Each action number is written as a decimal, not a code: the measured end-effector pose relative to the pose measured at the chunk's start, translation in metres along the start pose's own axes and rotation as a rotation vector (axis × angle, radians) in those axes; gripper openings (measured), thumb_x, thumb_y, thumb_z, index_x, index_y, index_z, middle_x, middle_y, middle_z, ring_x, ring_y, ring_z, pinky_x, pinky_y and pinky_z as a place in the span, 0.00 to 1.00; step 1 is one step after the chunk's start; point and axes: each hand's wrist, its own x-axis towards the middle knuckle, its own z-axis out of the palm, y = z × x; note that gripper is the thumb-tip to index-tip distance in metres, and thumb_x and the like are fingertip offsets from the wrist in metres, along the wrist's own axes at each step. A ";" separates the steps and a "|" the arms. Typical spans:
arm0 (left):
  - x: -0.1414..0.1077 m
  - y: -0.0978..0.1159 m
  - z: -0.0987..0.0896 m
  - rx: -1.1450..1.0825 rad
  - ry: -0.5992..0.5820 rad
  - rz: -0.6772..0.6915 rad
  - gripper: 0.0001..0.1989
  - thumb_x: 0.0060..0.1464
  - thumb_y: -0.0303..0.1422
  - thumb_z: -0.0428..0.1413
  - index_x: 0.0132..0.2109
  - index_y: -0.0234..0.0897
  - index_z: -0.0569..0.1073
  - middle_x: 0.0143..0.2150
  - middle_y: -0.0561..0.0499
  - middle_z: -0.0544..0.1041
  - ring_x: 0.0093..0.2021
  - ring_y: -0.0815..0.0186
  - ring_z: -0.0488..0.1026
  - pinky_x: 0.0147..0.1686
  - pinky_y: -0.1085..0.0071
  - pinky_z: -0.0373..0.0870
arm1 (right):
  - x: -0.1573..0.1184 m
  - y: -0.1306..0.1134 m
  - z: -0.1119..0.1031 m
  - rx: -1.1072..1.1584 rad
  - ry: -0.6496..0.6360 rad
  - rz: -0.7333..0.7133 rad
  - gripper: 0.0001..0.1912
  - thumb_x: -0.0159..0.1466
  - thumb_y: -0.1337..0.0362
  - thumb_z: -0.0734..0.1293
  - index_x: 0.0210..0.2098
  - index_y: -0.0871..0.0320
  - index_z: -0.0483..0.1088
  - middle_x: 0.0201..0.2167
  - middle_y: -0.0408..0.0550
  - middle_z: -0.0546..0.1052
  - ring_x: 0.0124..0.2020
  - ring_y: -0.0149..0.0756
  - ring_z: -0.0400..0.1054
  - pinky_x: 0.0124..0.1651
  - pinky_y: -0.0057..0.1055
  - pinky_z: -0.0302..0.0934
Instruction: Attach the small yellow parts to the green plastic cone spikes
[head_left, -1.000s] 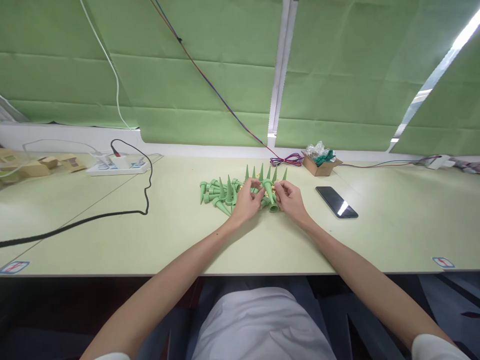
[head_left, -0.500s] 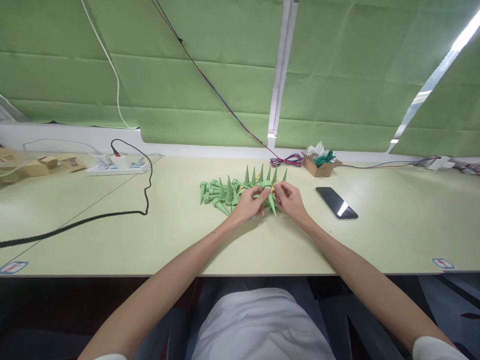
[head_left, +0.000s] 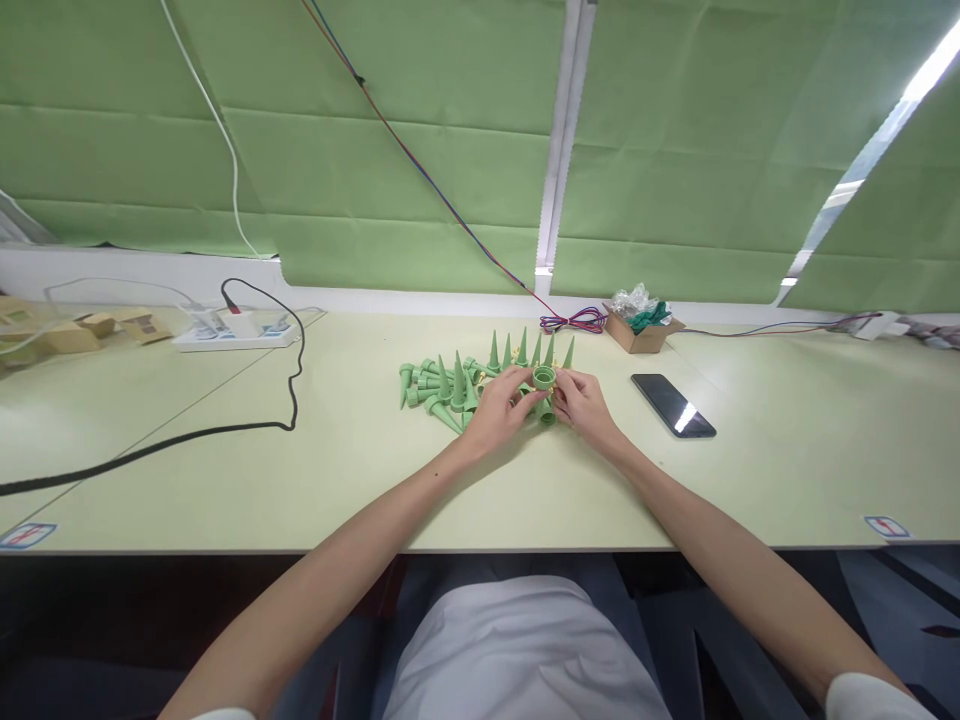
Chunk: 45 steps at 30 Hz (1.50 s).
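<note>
Pinching green plastic spike [head_left: 544, 386] in nearly closed left hand [head_left: 500, 408]; with right hand [head_left: 586, 403] curled beside rim, can't tell if holding. Likely light, stiff; best taken by rim.

2 bare forearms reach forward, left hand [head_left: 501, 408] and right hand [head_left: 583, 402] curled.

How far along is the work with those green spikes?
Partway, it seems. Perhaps done: the back row of spikes, standing point-up. In hand: a green piece, open end showing, between left hand and right hand. Probably left: the jumbled spikes, many lying down.
</note>
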 end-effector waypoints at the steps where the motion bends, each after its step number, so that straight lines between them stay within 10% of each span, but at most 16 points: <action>1: 0.000 0.000 0.000 0.016 0.005 0.006 0.12 0.63 0.38 0.53 0.49 0.38 0.74 0.44 0.47 0.73 0.32 0.69 0.69 0.30 0.73 0.67 | 0.000 0.000 0.000 0.009 0.001 0.000 0.29 0.59 0.39 0.68 0.21 0.54 0.54 0.15 0.34 0.51 0.14 0.24 0.46 0.14 0.27 0.40; 18: 0.002 -0.002 0.002 0.068 0.235 -0.188 0.08 0.60 0.37 0.54 0.40 0.38 0.65 0.40 0.51 0.72 0.25 0.73 0.65 0.29 0.73 0.63 | 0.001 0.001 0.003 0.022 0.055 -0.190 0.26 0.63 0.42 0.66 0.24 0.55 0.57 0.16 0.33 0.52 0.13 0.23 0.50 0.15 0.25 0.44; 26: 0.004 0.004 0.003 -0.391 0.014 -0.391 0.34 0.61 0.60 0.40 0.25 0.35 0.69 0.21 0.49 0.69 0.16 0.70 0.65 0.15 0.72 0.58 | 0.003 0.007 -0.002 -0.016 -0.004 -0.198 0.21 0.65 0.46 0.66 0.28 0.56 0.64 0.15 0.34 0.56 0.13 0.23 0.51 0.17 0.25 0.44; 45: -0.002 0.004 -0.002 -0.311 -0.118 -0.276 0.24 0.62 0.54 0.47 0.32 0.37 0.66 0.19 0.54 0.68 0.15 0.72 0.62 0.18 0.72 0.59 | 0.004 0.013 -0.003 -0.145 -0.014 -0.180 0.26 0.64 0.40 0.64 0.24 0.55 0.59 0.16 0.37 0.56 0.16 0.26 0.50 0.18 0.26 0.46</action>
